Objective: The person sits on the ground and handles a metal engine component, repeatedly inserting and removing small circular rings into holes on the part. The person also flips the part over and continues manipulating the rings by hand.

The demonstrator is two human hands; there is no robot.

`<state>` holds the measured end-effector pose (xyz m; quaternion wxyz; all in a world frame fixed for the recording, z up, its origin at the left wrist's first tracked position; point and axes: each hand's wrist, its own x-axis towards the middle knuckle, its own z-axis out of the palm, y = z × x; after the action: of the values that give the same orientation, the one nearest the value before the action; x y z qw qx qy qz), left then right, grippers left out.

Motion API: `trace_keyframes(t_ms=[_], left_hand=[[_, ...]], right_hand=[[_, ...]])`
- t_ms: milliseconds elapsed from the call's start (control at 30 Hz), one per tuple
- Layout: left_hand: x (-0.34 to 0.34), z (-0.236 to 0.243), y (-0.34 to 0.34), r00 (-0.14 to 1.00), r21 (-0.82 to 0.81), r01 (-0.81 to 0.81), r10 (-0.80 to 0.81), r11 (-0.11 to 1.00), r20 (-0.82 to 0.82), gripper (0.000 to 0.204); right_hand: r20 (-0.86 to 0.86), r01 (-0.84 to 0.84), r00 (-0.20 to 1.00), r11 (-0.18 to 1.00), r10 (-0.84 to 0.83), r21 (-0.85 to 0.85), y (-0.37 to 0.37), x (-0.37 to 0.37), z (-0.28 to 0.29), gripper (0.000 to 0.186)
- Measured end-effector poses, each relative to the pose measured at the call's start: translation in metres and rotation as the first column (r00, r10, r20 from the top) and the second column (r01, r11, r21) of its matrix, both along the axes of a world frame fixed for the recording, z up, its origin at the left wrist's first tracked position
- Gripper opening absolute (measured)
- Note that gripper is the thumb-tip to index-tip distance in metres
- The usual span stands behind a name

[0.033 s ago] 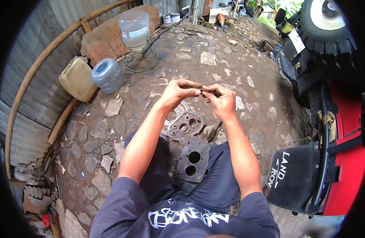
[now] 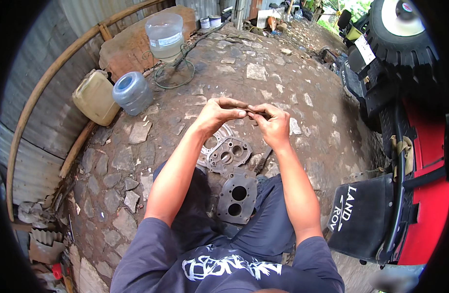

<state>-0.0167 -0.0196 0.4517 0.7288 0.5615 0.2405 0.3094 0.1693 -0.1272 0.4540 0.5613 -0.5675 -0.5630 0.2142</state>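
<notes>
My left hand (image 2: 218,115) and my right hand (image 2: 273,126) are raised with their fingertips meeting. Both are closed in a pinch on something small, thin and dark; the fingers cover most of it, so its kind cannot be told. Beneath them a grey cast metal housing (image 2: 228,166) with round bores lies on the stones. Closer to me, between my legs, sits a metal casting (image 2: 226,194) whose flat face has two large round holes and smaller ones along its edge. A dark brush-like tool (image 2: 261,164) lies right of the housing.
Stone paving (image 2: 256,72) surrounds me. A yellowish jerrycan (image 2: 95,97), a blue water jug (image 2: 132,93) and a cut clear jug (image 2: 164,36) stand at left near a green hose (image 2: 174,82) and corrugated metal wall (image 2: 27,166). On the right is a red vehicle (image 2: 433,205) with black mudflap (image 2: 356,239).
</notes>
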Motion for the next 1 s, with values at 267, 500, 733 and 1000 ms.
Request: trace_keyframes(t_ms=[267, 500, 733, 1000], left_hand=[[0.007, -0.005, 0.009, 0.997, 0.078, -0.07, 0.072, 0.995, -0.017, 0.025], [0.01, 0.005, 0.005, 0.991, 0.093, -0.111, 0.103, 0.99, 0.084, 0.034], [0.006, 0.0, 0.015, 0.983, 0.065, -0.032, 0.02, 0.997, 0.183, 0.036], [0.007, -0.006, 0.018, 0.995, 0.101, -0.052, 0.043, 0.993, 0.088, 0.037]], right_hand=[[-0.087, -0.041, 0.995, 0.999, 0.039, -0.022, 0.001, 0.0, 0.017, 0.026], [-0.254, -0.052, 0.967, 0.992, 0.021, -0.115, 0.003, 0.001, 0.011, 0.032], [-0.302, -0.078, 0.951, 0.997, 0.065, -0.03, 0.006, 0.003, 0.009, 0.032], [-0.512, -0.013, 0.859, 0.998, -0.022, -0.065, 0.007, -0.004, 0.008, 0.038]])
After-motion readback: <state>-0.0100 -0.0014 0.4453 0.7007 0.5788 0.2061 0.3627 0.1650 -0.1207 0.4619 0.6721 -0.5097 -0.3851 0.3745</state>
